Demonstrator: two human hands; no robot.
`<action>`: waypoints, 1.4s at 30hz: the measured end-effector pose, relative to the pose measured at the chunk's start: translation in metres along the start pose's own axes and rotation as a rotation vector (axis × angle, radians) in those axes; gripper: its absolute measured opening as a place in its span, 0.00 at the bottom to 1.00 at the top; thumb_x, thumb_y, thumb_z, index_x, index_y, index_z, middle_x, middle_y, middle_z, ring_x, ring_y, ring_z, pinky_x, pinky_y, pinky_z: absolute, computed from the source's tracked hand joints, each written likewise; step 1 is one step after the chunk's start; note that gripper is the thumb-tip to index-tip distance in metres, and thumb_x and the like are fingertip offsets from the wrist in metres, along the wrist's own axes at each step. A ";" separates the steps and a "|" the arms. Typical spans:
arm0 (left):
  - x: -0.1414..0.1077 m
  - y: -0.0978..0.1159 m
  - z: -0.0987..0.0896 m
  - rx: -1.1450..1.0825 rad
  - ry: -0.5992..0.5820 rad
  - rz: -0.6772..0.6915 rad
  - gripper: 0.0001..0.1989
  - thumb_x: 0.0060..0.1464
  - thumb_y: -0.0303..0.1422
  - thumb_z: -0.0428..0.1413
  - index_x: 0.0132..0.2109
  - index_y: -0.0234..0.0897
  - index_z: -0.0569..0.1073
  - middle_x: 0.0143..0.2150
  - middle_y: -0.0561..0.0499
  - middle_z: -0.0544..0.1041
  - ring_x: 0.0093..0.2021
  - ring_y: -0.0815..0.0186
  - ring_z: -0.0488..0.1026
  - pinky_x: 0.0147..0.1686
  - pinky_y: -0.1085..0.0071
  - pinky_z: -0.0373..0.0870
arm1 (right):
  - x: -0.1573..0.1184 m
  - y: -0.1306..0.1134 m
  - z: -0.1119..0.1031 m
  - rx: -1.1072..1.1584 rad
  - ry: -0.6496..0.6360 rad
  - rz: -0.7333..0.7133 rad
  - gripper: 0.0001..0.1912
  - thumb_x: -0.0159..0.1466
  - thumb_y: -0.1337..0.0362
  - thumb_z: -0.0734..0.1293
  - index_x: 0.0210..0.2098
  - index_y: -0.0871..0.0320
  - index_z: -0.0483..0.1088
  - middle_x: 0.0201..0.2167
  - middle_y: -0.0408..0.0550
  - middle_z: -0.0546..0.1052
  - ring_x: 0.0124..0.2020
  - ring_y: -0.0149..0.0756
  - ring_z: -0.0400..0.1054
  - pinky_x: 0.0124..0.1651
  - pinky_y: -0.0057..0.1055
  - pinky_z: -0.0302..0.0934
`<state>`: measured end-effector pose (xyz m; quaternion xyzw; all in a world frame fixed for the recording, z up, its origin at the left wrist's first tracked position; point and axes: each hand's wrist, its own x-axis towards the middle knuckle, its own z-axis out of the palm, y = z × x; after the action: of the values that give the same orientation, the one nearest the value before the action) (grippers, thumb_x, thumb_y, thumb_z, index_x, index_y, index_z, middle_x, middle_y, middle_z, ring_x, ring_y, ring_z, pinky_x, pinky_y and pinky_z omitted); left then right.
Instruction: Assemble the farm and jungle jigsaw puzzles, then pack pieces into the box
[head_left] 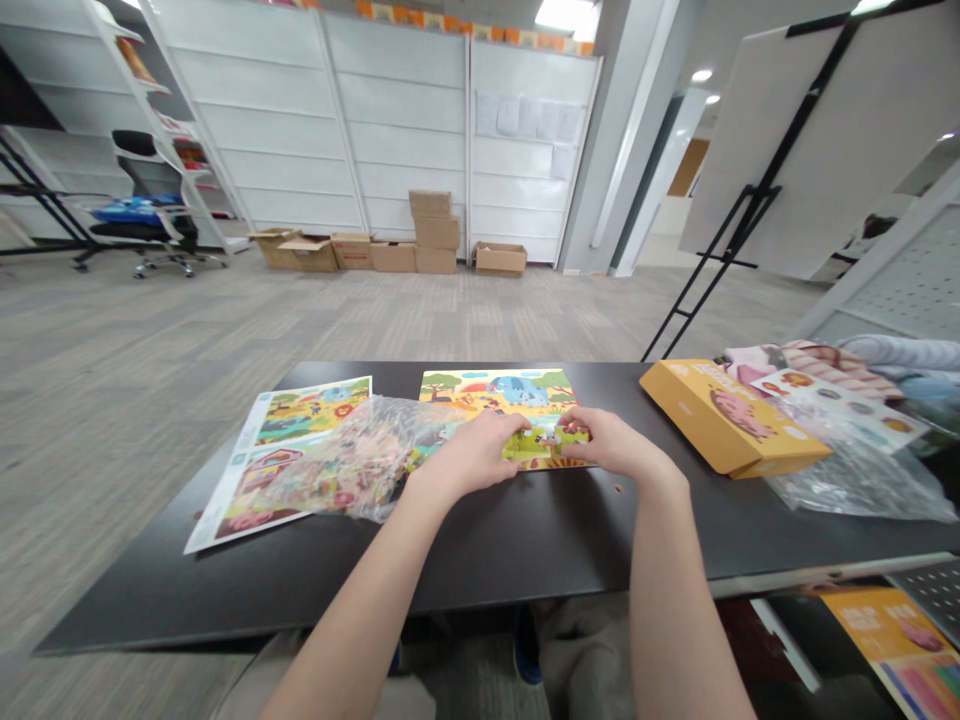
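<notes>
L hand (469, 455) & R hand (611, 445) are both out on the black table (225, 600), fingertips closing in from either side on a green puzzle chunk (544, 447). Fingers sit together, not spread, pressed down & pinching it between the two hands (exact contact per finger is hidden). The chunk lies at the near edge of a jigsaw board (499, 390), below its blue elephant print. Just L of the L hand, a clear bag of pieces (345, 455) lies over a printed picture sheet (311, 425). R of the R hand: a yellow puzzle box (727, 420) on the table, w/ a crumpled clear bag (862, 480) beside it, a sticker card (832, 405) & pink striped cloth (795, 360) past it. Cardboard boxes (431, 235) stand far off by the wall panels.
</notes>
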<state>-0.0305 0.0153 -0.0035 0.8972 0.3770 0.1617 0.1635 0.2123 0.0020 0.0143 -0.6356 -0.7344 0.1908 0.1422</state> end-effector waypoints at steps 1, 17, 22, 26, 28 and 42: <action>-0.001 0.001 -0.001 0.019 -0.004 -0.011 0.25 0.55 0.35 0.60 0.59 0.37 0.70 0.54 0.40 0.76 0.55 0.52 0.73 0.54 0.59 0.70 | -0.001 0.002 -0.003 0.005 0.045 -0.003 0.16 0.54 0.63 0.72 0.43 0.57 0.76 0.39 0.51 0.80 0.41 0.43 0.72 0.41 0.32 0.62; 0.000 0.015 -0.003 0.067 0.015 -0.079 0.47 0.51 0.31 0.60 0.72 0.41 0.46 0.55 0.39 0.76 0.53 0.51 0.75 0.48 0.63 0.71 | 0.012 -0.023 0.011 0.297 -0.061 -0.110 0.09 0.56 0.59 0.71 0.32 0.58 0.75 0.34 0.47 0.79 0.34 0.37 0.72 0.41 0.33 0.65; 0.000 0.014 -0.004 0.047 0.016 -0.053 0.45 0.51 0.30 0.60 0.72 0.40 0.47 0.55 0.40 0.75 0.56 0.51 0.73 0.53 0.61 0.70 | 0.014 -0.014 0.017 0.367 -0.069 -0.096 0.11 0.56 0.60 0.72 0.35 0.58 0.72 0.35 0.47 0.78 0.35 0.36 0.72 0.39 0.32 0.66; 0.000 0.010 -0.002 0.020 0.035 0.009 0.43 0.51 0.29 0.60 0.70 0.40 0.51 0.59 0.38 0.73 0.58 0.51 0.72 0.55 0.59 0.70 | 0.012 -0.012 0.018 0.457 -0.080 -0.056 0.18 0.55 0.58 0.73 0.42 0.57 0.69 0.35 0.46 0.76 0.34 0.35 0.72 0.36 0.31 0.67; 0.000 0.008 -0.002 -0.020 0.053 0.036 0.42 0.52 0.28 0.60 0.70 0.41 0.52 0.60 0.40 0.72 0.58 0.52 0.72 0.55 0.59 0.70 | 0.011 -0.012 0.015 0.487 -0.098 -0.081 0.18 0.56 0.56 0.72 0.41 0.58 0.70 0.36 0.48 0.76 0.35 0.36 0.72 0.36 0.32 0.67; -0.004 0.002 -0.017 -0.164 0.106 0.085 0.39 0.52 0.28 0.61 0.68 0.42 0.56 0.62 0.42 0.71 0.59 0.55 0.72 0.59 0.58 0.68 | 0.005 -0.005 0.004 0.675 -0.155 -0.104 0.21 0.55 0.50 0.73 0.38 0.59 0.70 0.32 0.44 0.75 0.34 0.35 0.70 0.38 0.32 0.67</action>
<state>-0.0390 0.0144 0.0121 0.8863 0.3320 0.2460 0.2093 0.2051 0.0055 0.0131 -0.4981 -0.6699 0.4631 0.2978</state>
